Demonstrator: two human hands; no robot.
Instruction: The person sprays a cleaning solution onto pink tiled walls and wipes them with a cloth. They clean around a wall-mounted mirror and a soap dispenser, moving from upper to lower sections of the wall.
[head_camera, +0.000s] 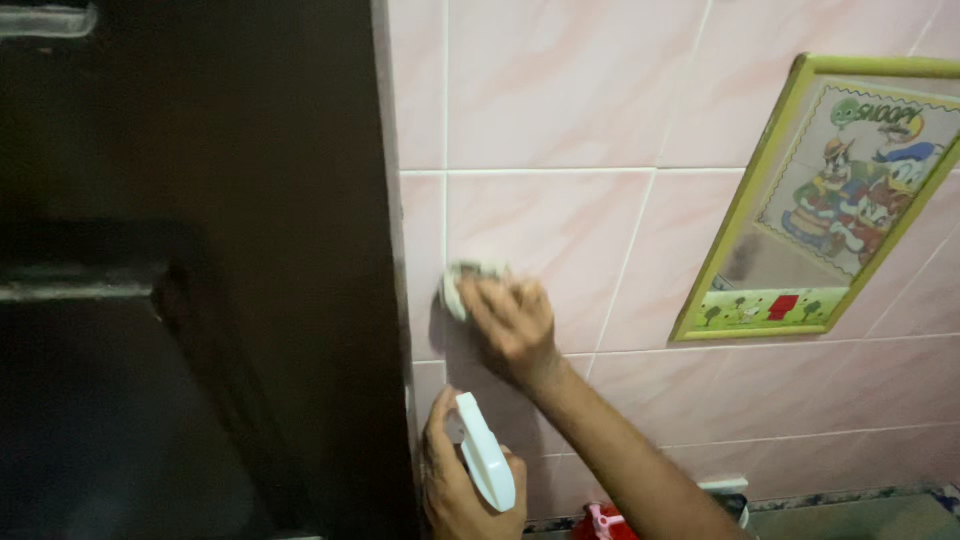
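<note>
Up close, right hand (512, 322) clamps pale crumpled cloth (470, 283) on pink tile wall (560, 110) — left hand (455, 480) grips white spray bottle (484, 463).

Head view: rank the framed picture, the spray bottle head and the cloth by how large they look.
1. Framed picture, clearly largest.
2. Spray bottle head.
3. Cloth, mostly hidden under the right hand.
The last two are unsure: the bottle sits nearer the camera.

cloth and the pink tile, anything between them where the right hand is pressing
Nothing visible: the right hand presses the cloth flat on the tile. The left hand holds the spray bottle lower, off to the side.
</note>
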